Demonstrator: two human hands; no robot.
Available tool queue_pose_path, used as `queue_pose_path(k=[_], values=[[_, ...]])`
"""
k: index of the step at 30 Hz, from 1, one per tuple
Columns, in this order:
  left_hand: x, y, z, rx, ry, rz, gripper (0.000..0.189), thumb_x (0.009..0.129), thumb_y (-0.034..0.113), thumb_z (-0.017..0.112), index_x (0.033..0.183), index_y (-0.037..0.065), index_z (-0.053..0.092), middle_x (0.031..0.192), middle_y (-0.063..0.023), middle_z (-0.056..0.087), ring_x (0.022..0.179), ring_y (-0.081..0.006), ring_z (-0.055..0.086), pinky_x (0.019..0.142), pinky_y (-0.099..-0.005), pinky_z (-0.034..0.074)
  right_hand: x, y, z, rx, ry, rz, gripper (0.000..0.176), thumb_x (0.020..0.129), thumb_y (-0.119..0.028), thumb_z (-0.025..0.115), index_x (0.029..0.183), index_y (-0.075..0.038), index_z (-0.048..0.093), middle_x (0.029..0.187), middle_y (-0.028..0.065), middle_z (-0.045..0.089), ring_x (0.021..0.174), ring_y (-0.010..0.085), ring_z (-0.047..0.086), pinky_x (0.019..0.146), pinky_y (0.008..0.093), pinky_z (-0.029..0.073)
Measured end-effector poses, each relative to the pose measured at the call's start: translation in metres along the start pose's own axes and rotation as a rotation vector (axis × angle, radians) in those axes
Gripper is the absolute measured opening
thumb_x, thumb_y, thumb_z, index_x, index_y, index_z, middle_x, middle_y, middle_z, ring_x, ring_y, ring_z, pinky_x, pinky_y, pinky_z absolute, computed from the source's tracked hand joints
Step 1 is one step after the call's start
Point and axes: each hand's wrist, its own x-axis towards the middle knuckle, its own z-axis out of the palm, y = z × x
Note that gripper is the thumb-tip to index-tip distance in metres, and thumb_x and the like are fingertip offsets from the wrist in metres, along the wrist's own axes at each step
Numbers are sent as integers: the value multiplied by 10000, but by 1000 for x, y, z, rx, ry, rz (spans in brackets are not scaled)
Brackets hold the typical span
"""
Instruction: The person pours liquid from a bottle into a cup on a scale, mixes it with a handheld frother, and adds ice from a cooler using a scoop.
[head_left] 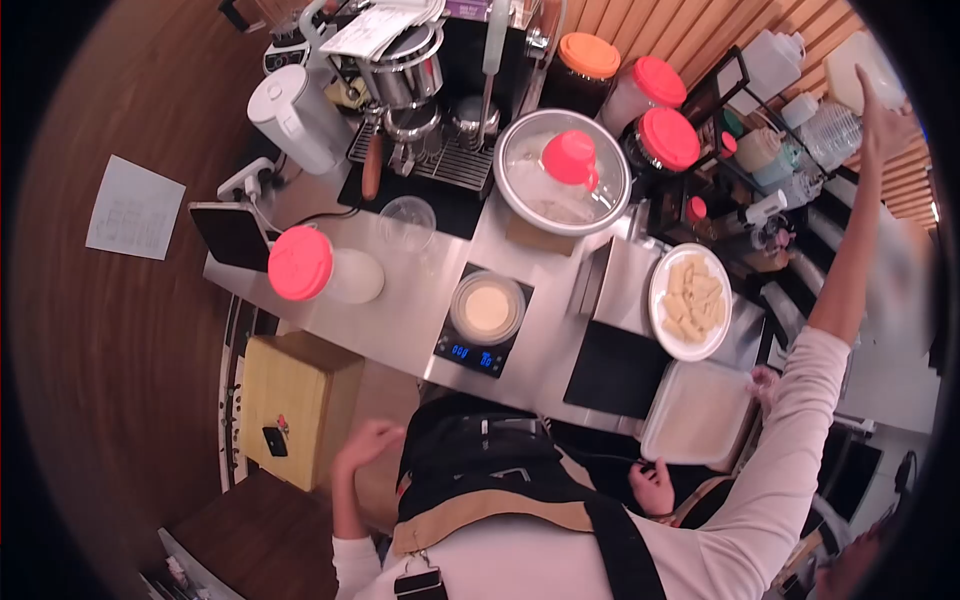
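Bottles (832, 135) at 2 o'clock could easily get toppled if the pale container (842, 78) near them is bumped by the outstretched right hand (884, 125), whose grip honestly can't be made out, while nothing's held by the left hand (374, 441), grip loose at 7 o'clock.

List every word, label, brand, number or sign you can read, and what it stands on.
Scale: blue digits, left group possibly "000"; right group too blurred.
White sheet at left: writing too small to read.
Papers near the top edge: too small to read.
No brand is legible.
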Motion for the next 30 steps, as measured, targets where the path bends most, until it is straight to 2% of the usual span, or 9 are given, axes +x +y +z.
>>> queue_pose_path(k=[5,7,10,14,16,18,20,23,30], values=[[14,148,-12,-512,-134,531,267,965,203,562,1024,-37,663,930,-73,689,840,-125,632,782,-276,503,-102,-206,-65,509,-37,28,204,717,-32,790,728,94,630,596,83,571,530,165,597,677,362,596],[18,182,10,-606,-378,766,467,951,251,590,1332,-1,491,1255,-123,590,1159,-195,560,985,-328,439,-177,-295,-68,600,-24,99,395,703,20,777,984,68,504,810,99,573,716,165,597,732,326,565],[13,212,51,-1188,-741,858,728,919,379,604,1464,35,266,1445,-143,392,1311,-294,414,1075,-436,347,-308,-432,-42,673,-90,397,820,682,98,756,1369,29,314,1130,124,575,996,166,599,816,271,519],[12,190,22,-1847,-967,786,760,890,427,610,1460,54,274,1438,-143,402,1307,-360,402,1115,-480,303,-398,-517,-49,735,-379,794,911,697,40,774,1434,-6,240,1214,137,522,1078,178,561,860,300,522],[-1,169,7,-1581,-475,838,775,839,442,661,1435,77,325,1410,-120,437,1321,-317,392,1094,-476,329,-427,-529,-54,893,-375,877,915,708,9,778,1445,-24,237,1196,132,536,1101,183,557,850,313,537],[-2,147,-8,-1764,-412,738,727,855,401,646,1421,69,335,1387,-117,463,1301,-311,420,1100,-478,341,-462,-509,-76,914,-569,978,1010,686,-126,843,1468,-58,206,1122,132,546,1120,198,551,806,310,559],[0,130,-16,-1844,-322,635,689,862,367,636,1409,66,344,1379,-113,472,1290,-297,437,1098,-477,355,-493,-476,-99,577,-765,963,557,829,-161,724,1319,-28,496,1045,90,630,994,157,607,769,294,522],[0,115,-14,-1753,-145,568,654,864,327,627,1398,68,354,1390,-107,460,1290,-274,441,1087,-466,378,-485,-463,-109,752,-681,1078,367,895,-211,648,1210,-29,601,935,62,657,896,140,615,740,267,490],[0,140,7,-1465,128,692,625,865,295,607,1388,58,358,1371,-115,461,1268,-265,462,1042,-439,419,-412,-438,-86,478,-1077,453,332,946,-328,537,937,2,579,797,132,597,738,270,573,692,367,444]])
